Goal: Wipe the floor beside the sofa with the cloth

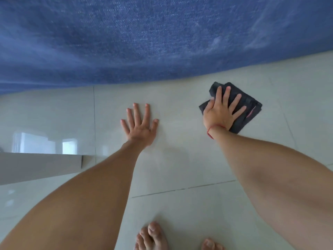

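Sofa [144, 37] cut off top and sides, blurred; cloth [246, 107] partly hidden under right hand [219, 114]; toes [153, 237] cropped.

Dark folded cloth [243, 105] flat on pale tiled floor [180, 159], near blue sofa [162, 37].

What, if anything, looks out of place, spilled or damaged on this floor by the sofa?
Nothing stands out. The right hand presses flat on the folded dark cloth on the tiles near the blue sofa; the left hand rests flat on bare tile. No spill or damage shows.
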Demonstrator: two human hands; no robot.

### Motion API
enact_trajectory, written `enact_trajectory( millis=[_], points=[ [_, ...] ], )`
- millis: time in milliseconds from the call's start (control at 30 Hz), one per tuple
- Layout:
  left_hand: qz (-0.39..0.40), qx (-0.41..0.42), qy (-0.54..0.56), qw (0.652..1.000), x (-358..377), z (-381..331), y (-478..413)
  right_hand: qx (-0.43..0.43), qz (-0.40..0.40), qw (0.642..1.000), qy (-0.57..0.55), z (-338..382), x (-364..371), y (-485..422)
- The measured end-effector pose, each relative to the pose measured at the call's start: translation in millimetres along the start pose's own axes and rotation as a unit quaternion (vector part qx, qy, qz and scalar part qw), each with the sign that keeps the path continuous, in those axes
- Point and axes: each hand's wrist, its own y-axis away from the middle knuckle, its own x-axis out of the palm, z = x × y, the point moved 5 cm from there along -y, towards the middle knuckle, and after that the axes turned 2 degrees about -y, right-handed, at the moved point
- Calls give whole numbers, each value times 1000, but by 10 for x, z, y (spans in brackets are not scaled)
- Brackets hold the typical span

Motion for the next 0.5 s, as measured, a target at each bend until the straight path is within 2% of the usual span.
enact_trajectory(
  millis=[67, 167, 267, 367, 433, 500],
  points=[
    [17, 1, 5, 1000, 8, -6, -14, -61, 16, 998, 10, 359, 104, 108],
    [33, 10, 21, 999, -63, 46, -7, -217, 52, 974, 24, 911, 279, 551],
    [-37, 32, 32, 998, -189, 270, 98, -311, 106, 943, 57, 1066, 436, 984],
    [-92, -25, 5, 995, -267, 774, 306, -387, 101, 914, 67, 868, 379, 1145],
    [-86, -74, 3, 994, -260, 1110, 394, -400, 72, 911, 75, 577, 307, 1096],
    [-60, -114, 36, 991, -209, 1307, 436, -325, 47, 942, 71, 232, 228, 928]
  ],
)
